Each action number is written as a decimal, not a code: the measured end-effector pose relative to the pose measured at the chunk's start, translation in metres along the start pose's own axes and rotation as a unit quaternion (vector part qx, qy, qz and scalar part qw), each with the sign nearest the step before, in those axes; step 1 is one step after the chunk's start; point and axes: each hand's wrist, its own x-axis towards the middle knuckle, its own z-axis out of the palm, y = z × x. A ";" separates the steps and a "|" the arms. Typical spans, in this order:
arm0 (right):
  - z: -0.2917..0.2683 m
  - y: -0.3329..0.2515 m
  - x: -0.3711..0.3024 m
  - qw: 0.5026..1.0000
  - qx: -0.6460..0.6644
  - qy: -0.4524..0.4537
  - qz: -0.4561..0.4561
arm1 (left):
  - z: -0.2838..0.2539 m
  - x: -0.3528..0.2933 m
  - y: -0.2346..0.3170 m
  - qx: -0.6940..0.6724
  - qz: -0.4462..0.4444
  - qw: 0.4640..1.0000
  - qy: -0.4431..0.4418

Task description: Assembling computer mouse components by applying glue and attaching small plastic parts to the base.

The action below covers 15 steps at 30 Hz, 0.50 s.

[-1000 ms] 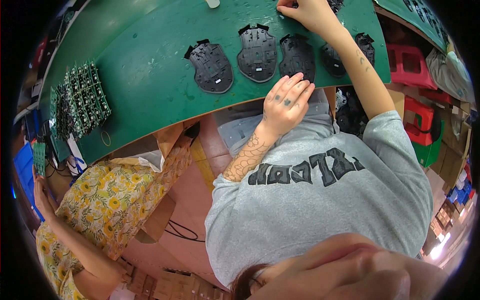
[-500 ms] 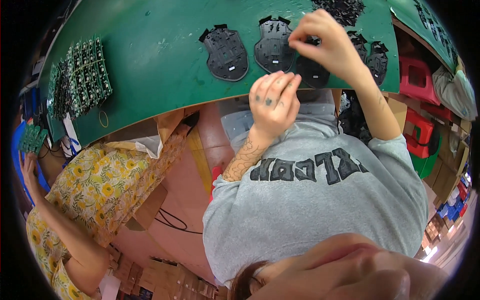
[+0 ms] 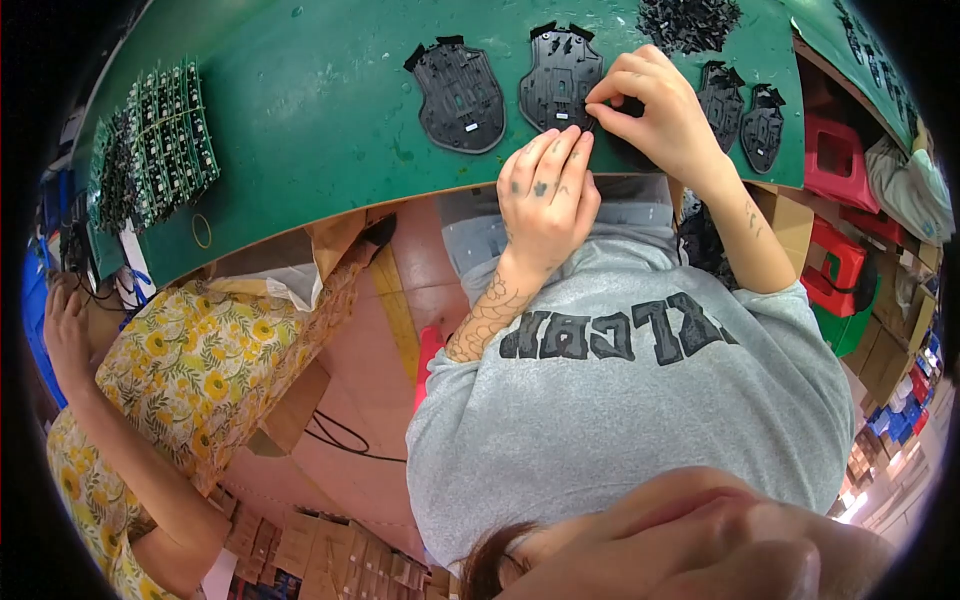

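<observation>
Several black plastic shells, shaped like computer mouse bases, lie on the green table. My left hand [image 3: 548,195] is closed, fingers together and bent, with its fingertips pressing the lower end of one black plastic shell [image 3: 560,80]. At that shell's lower right edge, my right hand [image 3: 655,105] pinches with thumb and forefinger. Whatever sits in the pinch is too small to make out. Another shell, with a small white label [image 3: 471,127], lies to the left. Under my right hand a further shell is mostly hidden.
Two more shells, one of them a narrow-looking shell [image 3: 763,130], lie to the right. Beyond them is a heap of small black parts [image 3: 688,22]. Green circuit boards [image 3: 170,145] stand bundled at left, near a rubber band [image 3: 202,231]. A co-worker's hand [image 3: 68,325] is at far left.
My right hand has come down to the shell's lower right edge. My left fingertips have moved up onto the shell's lower end. The green board in the co-worker's hand is no longer visible.
</observation>
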 end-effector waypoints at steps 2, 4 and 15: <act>-0.001 0.000 0.000 1.000 0.005 0.000 0.004 | 0.000 0.001 0.000 -0.002 0.001 1.000 0.001; -0.001 0.000 0.000 1.000 0.019 -0.008 0.019 | 0.000 0.000 0.000 0.002 -0.002 1.000 -0.002; 0.001 -0.005 0.006 0.999 -0.034 -0.034 -0.002 | 0.000 0.000 -0.001 0.004 0.000 1.000 -0.006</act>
